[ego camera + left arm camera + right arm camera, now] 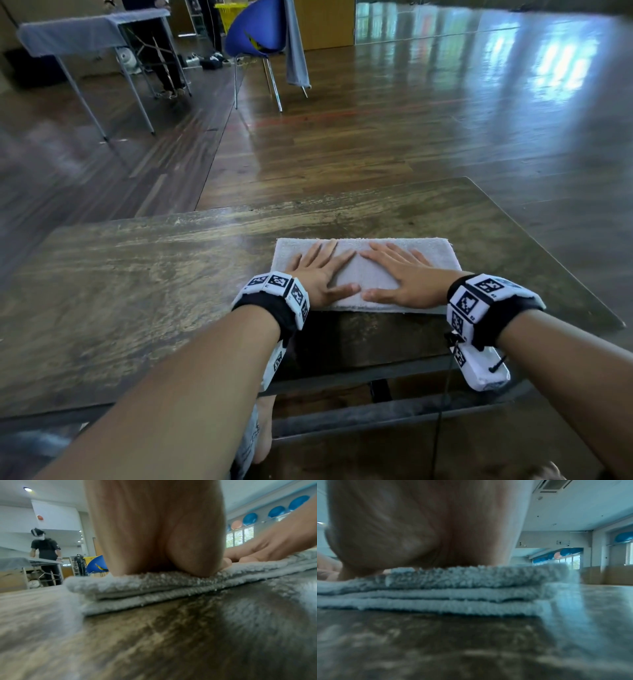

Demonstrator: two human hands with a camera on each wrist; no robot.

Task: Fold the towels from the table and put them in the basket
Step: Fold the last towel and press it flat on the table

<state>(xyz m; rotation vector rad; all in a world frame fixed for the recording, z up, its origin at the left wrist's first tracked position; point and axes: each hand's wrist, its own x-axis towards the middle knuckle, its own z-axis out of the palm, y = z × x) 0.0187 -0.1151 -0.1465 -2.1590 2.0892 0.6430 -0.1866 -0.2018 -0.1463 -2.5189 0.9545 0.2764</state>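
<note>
Nearest the camera, two bare forearms reach forward, each wrist wrapped in a black band carrying white blocks printed with black square markers. Beneath them lies the worn, dark wooden surface (144,274), its grain streaked pale and brown, with a metal frame showing under its near edge.

On the right-hand half of that surface, close to the near edge, sits the towel (363,246), pale grey terry, folded into a flat rectangle with its long side across the view. Both wrist views show its near edge as stacked layers of looped pile, corners roughly aligned.

The left hand (318,274) lies flat on the towel's left part, fingers straight and spread, its grip released and pressing down. The right hand (400,277) lies flat on the right part in the same way, fingers extended, grasping nothing. The thumbs point toward each other near the towel's front edge, nearly touching.

Beyond the surface stretches a glossy wooden plank floor reflecting window light. Farther off stands a blue chair (257,31) on metal legs with a grey cloth hanging beside it, and to the left a folding table (85,31) draped with another grey towel. A yellow basket (230,10) stands behind the chair. The left wrist view shows a person in dark clothes standing at that distant table.
</note>
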